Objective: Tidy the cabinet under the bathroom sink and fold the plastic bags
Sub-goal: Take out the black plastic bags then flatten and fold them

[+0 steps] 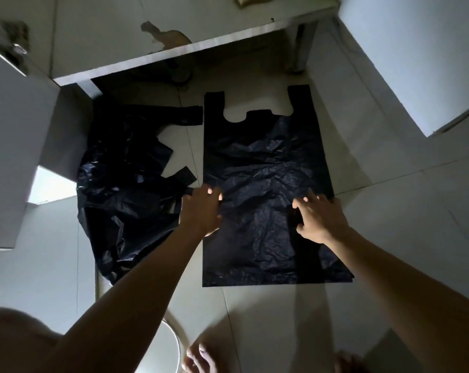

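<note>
A black plastic bag lies spread flat on the tiled floor, its two handles pointing away from me toward the cabinet. My left hand rests palm down on its left edge, fingers apart. My right hand presses flat on its right side, fingers spread. To the left lies a crumpled heap of black plastic bags, handles sticking out; my left forearm crosses its lower corner.
The sink cabinet stands at the top with a dark gap beneath and a leg at right. An open cabinet door hangs at left. A white round object and my feet sit at the bottom edge.
</note>
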`<state>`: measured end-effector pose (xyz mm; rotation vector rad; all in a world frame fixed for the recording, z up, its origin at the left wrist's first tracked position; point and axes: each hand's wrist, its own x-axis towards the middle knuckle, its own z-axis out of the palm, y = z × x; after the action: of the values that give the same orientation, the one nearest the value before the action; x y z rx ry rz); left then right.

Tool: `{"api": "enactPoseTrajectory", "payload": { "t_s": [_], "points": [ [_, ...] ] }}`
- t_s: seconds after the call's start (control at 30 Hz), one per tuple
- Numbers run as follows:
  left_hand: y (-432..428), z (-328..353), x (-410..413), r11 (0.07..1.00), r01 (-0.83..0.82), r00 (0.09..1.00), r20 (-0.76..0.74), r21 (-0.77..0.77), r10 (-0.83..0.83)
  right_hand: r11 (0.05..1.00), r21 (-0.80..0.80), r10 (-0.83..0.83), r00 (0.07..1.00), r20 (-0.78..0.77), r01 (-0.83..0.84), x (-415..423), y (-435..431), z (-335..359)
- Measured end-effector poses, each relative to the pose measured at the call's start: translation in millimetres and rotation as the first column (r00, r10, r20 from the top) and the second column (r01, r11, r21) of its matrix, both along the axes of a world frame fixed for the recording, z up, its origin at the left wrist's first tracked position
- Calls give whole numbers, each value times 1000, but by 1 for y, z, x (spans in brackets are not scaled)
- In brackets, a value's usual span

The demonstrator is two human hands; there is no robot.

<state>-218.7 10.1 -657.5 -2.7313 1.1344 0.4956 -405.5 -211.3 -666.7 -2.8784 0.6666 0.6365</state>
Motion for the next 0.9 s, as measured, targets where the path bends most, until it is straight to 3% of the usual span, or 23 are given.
{"api": "enactPoseTrajectory", "payload": {
  "t_s": [0.07, 0.13, 0.23, 0.33, 0.43, 0.57, 0.63, 0.73, 0.77, 0.83, 0.9],
  "points": [
    [12, 18, 16, 984, -131, 989, 86, 118, 121, 999, 37, 8, 999, 32, -10, 24, 9, 9],
    [30, 39, 31, 910, -281, 960, 92, 306, 266, 996, 82, 39, 997, 63, -44, 49, 23, 15],
    [65, 58, 46, 833, -338, 939, 100, 437, 329, 983, 153, 91, 993, 78, -102, 83, 52, 20],
    [99, 69, 58, 886, -396, 918, 129, 240, 375, 950, 275, 122, 985, 120, -151, 112, 93, 21],
    [117, 88, 71, 883, -470, 882, -18, -2, 470, 866, 469, 116, 982, 150, -174, 130, 130, 25],
    [133, 121, 92, 734, -593, 805, -273, -331, 527, 699, 712, -45, 989, 138, -67, 154, 169, 43],
    [131, 143, 101, 623, -617, 786, -345, -480, 513, 618, 785, -113, 983, 146, -46, 166, 177, 55],
    [125, 184, 115, 468, -620, 774, -389, -630, 500, 525, 849, -81, 990, 116, -56, 182, 181, 83],
    [122, 195, 120, 415, -634, 759, -423, -652, 495, 448, 894, -101, 992, 73, -20, 186, 180, 94],
    [115, 217, 128, 324, -664, 732, -497, -674, 466, 196, 973, -201, 976, -79, 119, 195, 179, 114],
    [107, 236, 133, 261, -672, 722, -538, -693, 435, -19, 975, -341, 915, -216, 223, 203, 175, 132]
  ]
}}
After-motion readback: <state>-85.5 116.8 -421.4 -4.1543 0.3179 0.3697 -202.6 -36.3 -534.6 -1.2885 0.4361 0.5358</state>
